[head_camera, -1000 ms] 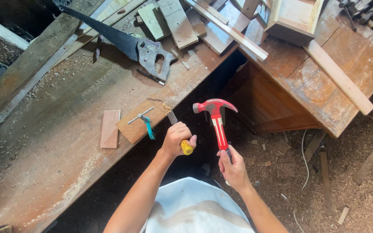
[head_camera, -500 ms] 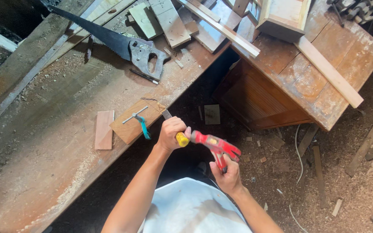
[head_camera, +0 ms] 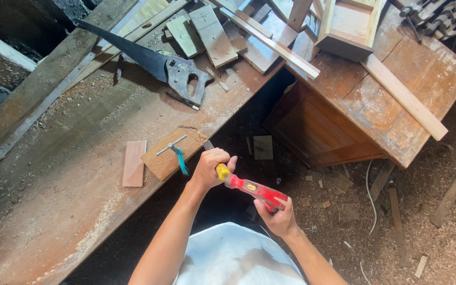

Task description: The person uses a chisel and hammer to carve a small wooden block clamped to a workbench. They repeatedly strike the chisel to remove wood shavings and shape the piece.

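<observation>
My left hand (head_camera: 209,168) grips a chisel with a yellow handle (head_camera: 221,171); its blade (head_camera: 207,144) points at a flat wooden block (head_camera: 160,163) on the workbench's front edge. A small clamp with a blue handle (head_camera: 176,154) lies across that block. My right hand (head_camera: 276,219) holds a red hammer (head_camera: 254,191) by the end of its handle. The hammer lies low and nearly level, its head against the chisel's yellow end.
The dusty workbench (head_camera: 64,184) also carries a thin wood strip (head_camera: 134,162), a hand saw (head_camera: 149,60), a pencil (head_camera: 182,100) and several boards at the back. A worn wooden cabinet (head_camera: 376,100) with planks stands to the right. Wood scraps litter the dirt floor (head_camera: 344,211).
The hammer, raised upright a second ago, has swung down to the left onto the chisel's end. My left hand stays on the chisel at the block.
</observation>
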